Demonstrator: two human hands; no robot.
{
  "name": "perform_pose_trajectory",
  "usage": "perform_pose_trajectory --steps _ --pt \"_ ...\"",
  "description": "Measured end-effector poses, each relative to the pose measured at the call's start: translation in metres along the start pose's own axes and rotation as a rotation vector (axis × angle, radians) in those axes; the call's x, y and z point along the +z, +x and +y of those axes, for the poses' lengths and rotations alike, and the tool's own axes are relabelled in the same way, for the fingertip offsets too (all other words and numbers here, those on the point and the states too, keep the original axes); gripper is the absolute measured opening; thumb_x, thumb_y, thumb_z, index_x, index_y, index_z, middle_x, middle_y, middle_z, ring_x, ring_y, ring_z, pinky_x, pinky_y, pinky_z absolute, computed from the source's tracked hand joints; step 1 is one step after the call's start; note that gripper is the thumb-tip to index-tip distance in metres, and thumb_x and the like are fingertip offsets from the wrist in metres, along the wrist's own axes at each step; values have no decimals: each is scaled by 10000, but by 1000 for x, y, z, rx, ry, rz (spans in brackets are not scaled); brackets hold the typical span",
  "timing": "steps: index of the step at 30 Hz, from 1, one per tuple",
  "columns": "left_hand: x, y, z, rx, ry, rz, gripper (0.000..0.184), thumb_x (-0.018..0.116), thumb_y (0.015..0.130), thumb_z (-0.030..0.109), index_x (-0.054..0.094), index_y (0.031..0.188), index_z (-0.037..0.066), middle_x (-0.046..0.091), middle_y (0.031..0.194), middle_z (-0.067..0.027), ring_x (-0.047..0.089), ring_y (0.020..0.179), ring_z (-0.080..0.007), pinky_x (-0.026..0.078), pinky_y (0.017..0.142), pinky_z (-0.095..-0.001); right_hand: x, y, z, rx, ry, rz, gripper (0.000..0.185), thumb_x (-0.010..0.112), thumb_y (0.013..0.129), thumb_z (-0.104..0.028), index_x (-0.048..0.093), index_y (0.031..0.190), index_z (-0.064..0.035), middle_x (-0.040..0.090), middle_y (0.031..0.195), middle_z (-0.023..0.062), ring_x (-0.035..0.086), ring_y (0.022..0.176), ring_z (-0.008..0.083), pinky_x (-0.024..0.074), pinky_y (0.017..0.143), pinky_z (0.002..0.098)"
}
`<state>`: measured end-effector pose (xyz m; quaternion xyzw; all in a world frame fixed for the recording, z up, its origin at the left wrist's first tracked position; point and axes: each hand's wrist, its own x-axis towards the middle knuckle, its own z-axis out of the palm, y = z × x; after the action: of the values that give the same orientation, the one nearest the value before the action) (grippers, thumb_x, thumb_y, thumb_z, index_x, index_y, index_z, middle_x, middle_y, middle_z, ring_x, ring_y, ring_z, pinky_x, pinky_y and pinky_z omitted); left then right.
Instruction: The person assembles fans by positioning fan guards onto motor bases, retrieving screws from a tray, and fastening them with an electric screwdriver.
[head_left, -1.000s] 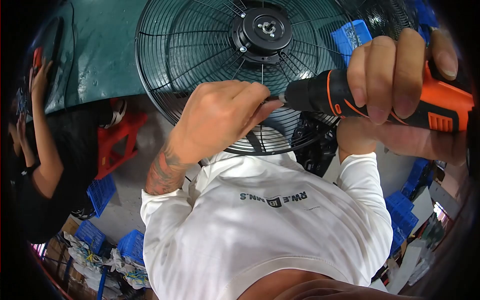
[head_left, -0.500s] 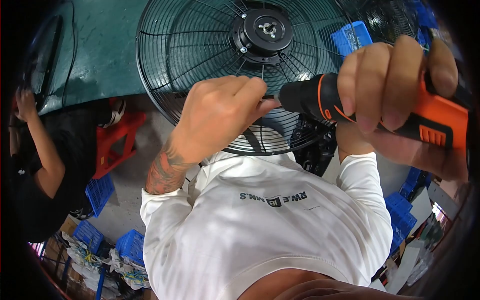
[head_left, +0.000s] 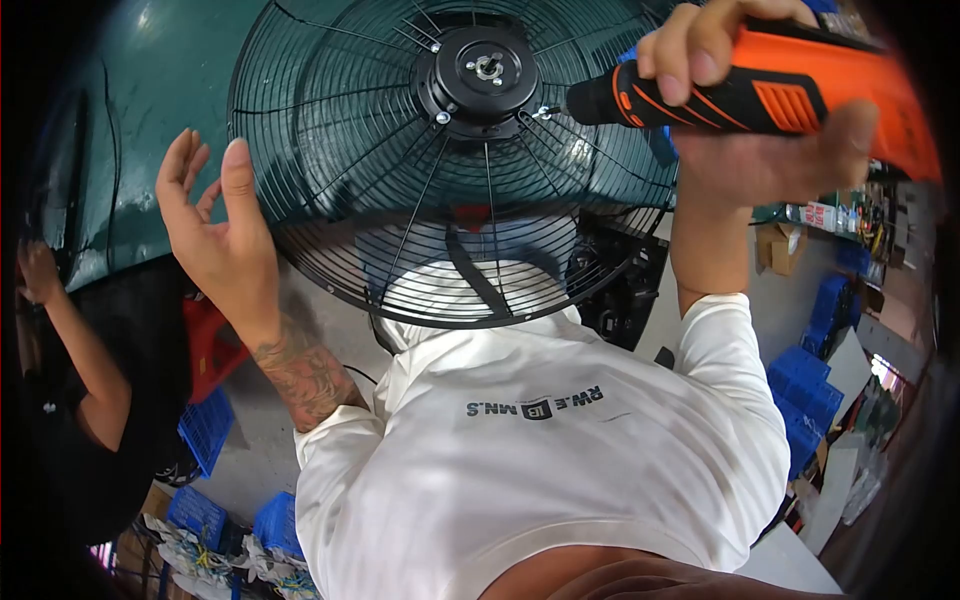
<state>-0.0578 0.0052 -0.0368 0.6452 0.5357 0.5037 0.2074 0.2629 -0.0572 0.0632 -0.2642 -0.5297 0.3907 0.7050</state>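
An orange and black power drill (head_left: pixel 775 95) is in my right hand (head_left: pixel 740 110), its fingers wrapped round the body. The drill lies nearly level and points left, with its tip at a small shiny screw (head_left: pixel 543 112) beside the black motor (head_left: pixel 485 75). That motor sits at the centre of a round black wire fan guard (head_left: pixel 400 230). Off the guard's left edge, my left hand (head_left: pixel 220 215) is raised with its fingers apart and nothing in it. Its forearm is tattooed.
The guard lies on a green tabletop (head_left: pixel 150 90) and overhangs its near edge. At the far left a person's arm (head_left: pixel 85 340) reaches to the table. A red stool (head_left: pixel 210 345) and blue baskets (head_left: pixel 805 395) stand lower down.
My left hand has let go near the drill's bit and moved left, opening. The drill has moved up, its tip now beside the motor. The guard sits slightly further left and lower in view.
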Motion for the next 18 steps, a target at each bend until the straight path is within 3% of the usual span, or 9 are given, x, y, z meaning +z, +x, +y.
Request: perform_pose_trajectory --steps 2,5,7,8,11,15,17,18 --pt "0 -1 -15 -178 -182 -78 528 686 1005 235 503 1408 -52 599 1342 -185 614 1181 -233 513 930 -339 -13 -3 14 -9 -60 -9 745 594 911 -723 538 1139 -17 595 693 132 630 563 253 540 547 379" --pt "6 -5 -23 -314 -346 -119 524 635 1034 257 485 1427 -57 607 1330 -184 621 1176 -225 517 921 -330 -3 -2 20 19 44 105 714 600 920 -691 541 1122 -8 581 668 129 622 551 247 542 543 358" --pt "8 -3 -19 -340 -355 -156 514 604 1048 257 479 1434 -59 615 1319 -184 633 1161 -227 520 917 -329 22 1 10 181 9 301 706 617 916 -668 535 1119 3 588 681 137 619 552 247 533 538 356" --pt "8 -2 -17 -361 -355 -191 506 573 1061 258 473 1441 -60 624 1308 -184 646 1145 -229 523 913 -328 -4 -6 32 39 -65 149 729 637 897 -684 530 1104 7 587 682 135 612 547 247 519 528 353" --pt "13 -1 -20 -476 -529 -242 476 533 1065 221 472 1435 -73 643 1278 -185 684 1074 -240 535 883 -323 -11 -4 35 50 -27 -1 736 676 873 -683 526 1090 4 591 708 133 612 576 250 515 548 354" --pt "16 6 -23 -518 -607 -319 462 513 1057 181 467 1433 -83 648 1282 -195 709 1021 -250 544 849 -323 -2 -2 33 106 46 14 747 711 845 -684 525 1081 -1 595 737 129 615 614 253 521 583 356" --pt "16 9 -27 -510 -622 -342 456 493 1046 156 468 1430 -87 642 1302 -214 716 1001 -257 552 819 -325 -13 -6 40 122 65 -132 752 751 820 -668 525 1084 0 600 764 130 619 649 263 523 607 365" --pt "17 11 -30 -511 -624 -338 456 493 1046 156 468 1430 -87 642 1302 -214 716 1001 -257 552 819 -325 -5 -10 46 69 72 -59 708 710 873 -638 530 1097 9 607 749 127 620 613 244 525 578 350"
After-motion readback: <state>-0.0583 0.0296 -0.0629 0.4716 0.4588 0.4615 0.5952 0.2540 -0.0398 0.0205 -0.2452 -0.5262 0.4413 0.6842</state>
